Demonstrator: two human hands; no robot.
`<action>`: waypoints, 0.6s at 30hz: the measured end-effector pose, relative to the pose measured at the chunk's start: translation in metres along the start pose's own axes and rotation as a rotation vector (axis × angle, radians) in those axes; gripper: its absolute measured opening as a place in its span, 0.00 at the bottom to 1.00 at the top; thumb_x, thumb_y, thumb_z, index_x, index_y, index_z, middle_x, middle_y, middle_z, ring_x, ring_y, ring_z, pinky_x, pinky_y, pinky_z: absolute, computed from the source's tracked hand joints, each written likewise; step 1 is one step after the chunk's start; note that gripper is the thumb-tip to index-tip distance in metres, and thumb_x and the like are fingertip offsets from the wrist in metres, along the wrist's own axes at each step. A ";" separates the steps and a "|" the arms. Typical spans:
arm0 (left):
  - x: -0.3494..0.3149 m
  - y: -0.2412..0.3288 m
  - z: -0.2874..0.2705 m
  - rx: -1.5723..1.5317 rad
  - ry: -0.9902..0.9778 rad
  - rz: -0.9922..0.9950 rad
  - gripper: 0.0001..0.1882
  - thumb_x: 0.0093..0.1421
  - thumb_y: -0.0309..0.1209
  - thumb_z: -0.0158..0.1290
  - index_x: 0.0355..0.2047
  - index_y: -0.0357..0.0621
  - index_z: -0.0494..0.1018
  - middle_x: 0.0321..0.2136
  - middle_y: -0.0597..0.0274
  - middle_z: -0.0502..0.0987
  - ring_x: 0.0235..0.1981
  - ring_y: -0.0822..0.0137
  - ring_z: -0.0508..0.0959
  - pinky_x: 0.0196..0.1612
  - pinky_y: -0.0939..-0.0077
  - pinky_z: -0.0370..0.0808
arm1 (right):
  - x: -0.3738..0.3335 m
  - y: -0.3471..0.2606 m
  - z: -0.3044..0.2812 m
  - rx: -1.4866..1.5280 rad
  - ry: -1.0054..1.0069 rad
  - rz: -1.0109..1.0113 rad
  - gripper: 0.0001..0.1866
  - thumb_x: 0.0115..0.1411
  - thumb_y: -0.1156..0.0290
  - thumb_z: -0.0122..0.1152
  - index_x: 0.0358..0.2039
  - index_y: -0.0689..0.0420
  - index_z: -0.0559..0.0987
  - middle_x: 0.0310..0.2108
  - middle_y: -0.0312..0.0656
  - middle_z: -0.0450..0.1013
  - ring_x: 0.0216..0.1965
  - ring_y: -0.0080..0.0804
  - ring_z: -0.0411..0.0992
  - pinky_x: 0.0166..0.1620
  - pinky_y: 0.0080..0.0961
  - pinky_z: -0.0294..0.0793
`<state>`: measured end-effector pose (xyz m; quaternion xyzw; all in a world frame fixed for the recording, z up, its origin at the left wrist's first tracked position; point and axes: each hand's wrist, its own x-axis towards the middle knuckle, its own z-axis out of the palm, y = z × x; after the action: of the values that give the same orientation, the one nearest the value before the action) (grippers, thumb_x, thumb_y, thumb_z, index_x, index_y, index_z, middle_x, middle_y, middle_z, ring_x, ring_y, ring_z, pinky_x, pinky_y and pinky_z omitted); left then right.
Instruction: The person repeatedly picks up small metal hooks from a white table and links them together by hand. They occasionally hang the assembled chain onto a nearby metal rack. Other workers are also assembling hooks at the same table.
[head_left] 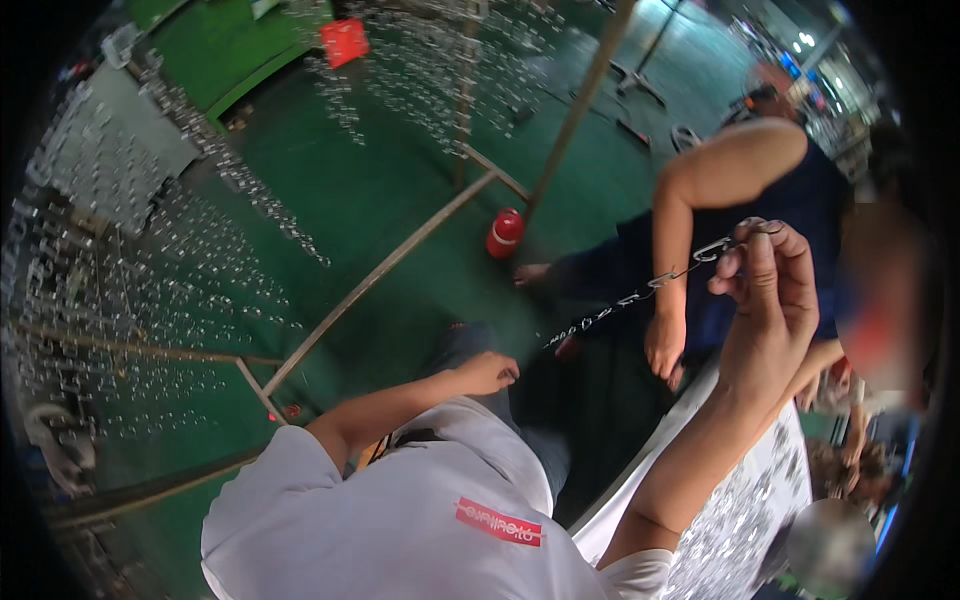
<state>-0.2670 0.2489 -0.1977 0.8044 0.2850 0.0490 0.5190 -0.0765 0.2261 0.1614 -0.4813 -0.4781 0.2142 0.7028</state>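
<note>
In the head view, the right hand is raised, thumb and fingers pinched together on the upper end of a metal chain, which slants down leftward before a co-worker's arm. The left hand has fingers curled near the waist; whether they grip anything I cannot tell. A red label with pale lettering marks the white shirt. A red cylinder, contents hidden, stands on the green floor. Shiny metal pieces cover much of a white counter.
</note>
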 end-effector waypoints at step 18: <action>-0.023 -0.070 0.011 -0.075 -0.067 0.172 0.17 0.58 0.40 0.52 0.44 0.43 0.74 0.41 0.52 0.75 0.46 0.55 0.72 0.50 0.63 0.68 | 0.197 -0.007 0.169 0.230 -0.361 0.012 0.08 0.61 0.73 0.57 0.39 0.62 0.73 0.37 0.45 0.74 0.32 0.27 0.76 0.32 0.17 0.79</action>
<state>-0.3104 0.2495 -0.2583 0.8071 0.1950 0.0771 0.5519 -0.1373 0.4520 0.2729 -0.3545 -0.5656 0.3545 0.6549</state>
